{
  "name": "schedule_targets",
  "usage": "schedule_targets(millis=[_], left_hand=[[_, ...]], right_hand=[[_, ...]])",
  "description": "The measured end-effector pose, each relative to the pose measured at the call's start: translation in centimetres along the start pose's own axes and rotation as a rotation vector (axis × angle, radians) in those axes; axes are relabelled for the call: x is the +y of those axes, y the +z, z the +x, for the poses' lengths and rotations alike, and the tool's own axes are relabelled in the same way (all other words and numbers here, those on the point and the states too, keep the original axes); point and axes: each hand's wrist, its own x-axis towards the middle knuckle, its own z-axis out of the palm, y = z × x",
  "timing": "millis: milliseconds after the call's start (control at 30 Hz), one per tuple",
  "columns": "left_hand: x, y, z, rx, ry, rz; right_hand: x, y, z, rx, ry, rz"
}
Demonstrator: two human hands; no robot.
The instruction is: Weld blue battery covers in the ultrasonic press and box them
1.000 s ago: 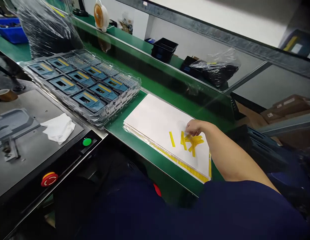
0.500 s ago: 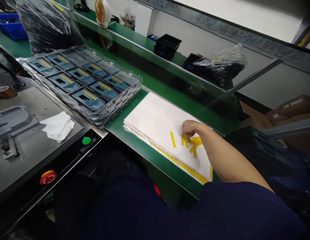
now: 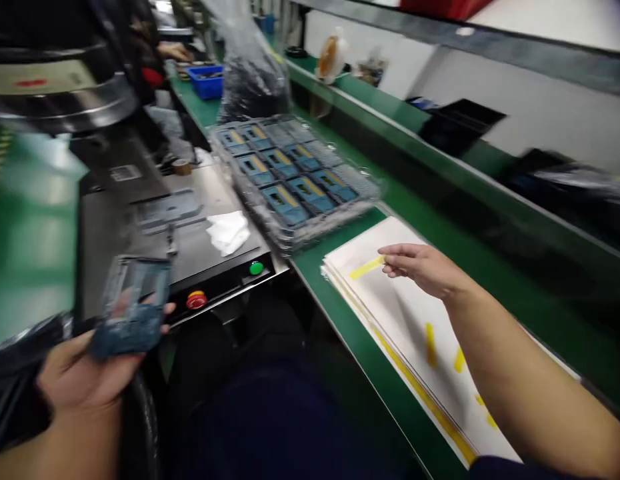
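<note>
My left hand [image 3: 90,373] grips a dark blue-grey plastic housing [image 3: 133,327] with a rectangular opening, its fingers showing through and round the part. The housing is blurred by motion. Between thumb and fingertips, my right hand [image 3: 423,267] pinches a yellow tape strip [image 3: 366,268], held over a stack of white sheets [image 3: 390,313]. More yellow strips [image 3: 430,345] lie on the top sheet, some partly hidden by my right forearm. Ahead, a clear plastic tray [image 3: 287,240] holds several similar housings [image 3: 285,205], each with a yellow strip on it.
Left of the tray stands a metal machine bed [image 3: 220,183] with a grey fixture [image 3: 173,210] and a white cloth [image 3: 229,233]. Its front edge carries a green button [image 3: 256,268] and a red emergency stop [image 3: 196,300]. A blue bin [image 3: 207,81] sits farther back, near another person's hand [image 3: 175,51].
My view has swung left. My right hand has lifted a yellow strip from the sheets. My left hand has come into view with a housing.
</note>
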Motion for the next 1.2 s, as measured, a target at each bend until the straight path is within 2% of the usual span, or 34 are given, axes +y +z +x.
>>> schedule_targets(millis=[133,233,333,433,533,633,733,933,1200], left_hand=[[-3.4,0.8,-1.0,-0.285,-0.162,-0.264],[-5.2,1.1,-0.8,-0.408,-0.187,-0.382],[-6.4,1.1,-1.0,-0.445,-0.21,-0.458],[-7.2,1.2,-1.5,-0.427,-0.218,-0.496],[-7.6,1.5,-1.9,-0.422,-0.211,-0.498],[-7.8,2.3,-2.3,-0.429,-0.192,-0.495],[-8.0,3.3,-2.7,-0.405,-0.198,-0.496],[-8.5,4.2,-2.9,-0.383,-0.222,-0.52],[-8.5,4.1,-3.0,-0.402,-0.228,-0.608]], right_hand=[[-1.7,8.5,0.8,-0.146,-0.177,-0.002],[-2.5,15.0,-0.4,-0.202,-0.35,-0.017],[-2.7,20.2,-2.8,-0.229,-0.634,-0.076],[-2.4,23.7,-4.7,-0.215,-1.034,-0.201],[-1.9,25.5,-5.6,-0.142,-1.354,-0.279],[-1.2,26.3,-5.8,-0.114,-1.511,-0.322],[-0.6,26.8,-5.6,-0.185,-1.619,-0.336],[0.5,27.7,-5.7,-0.357,-1.648,-0.355],[0.3,29.0,-6.6,-0.376,-1.61,-0.462]])
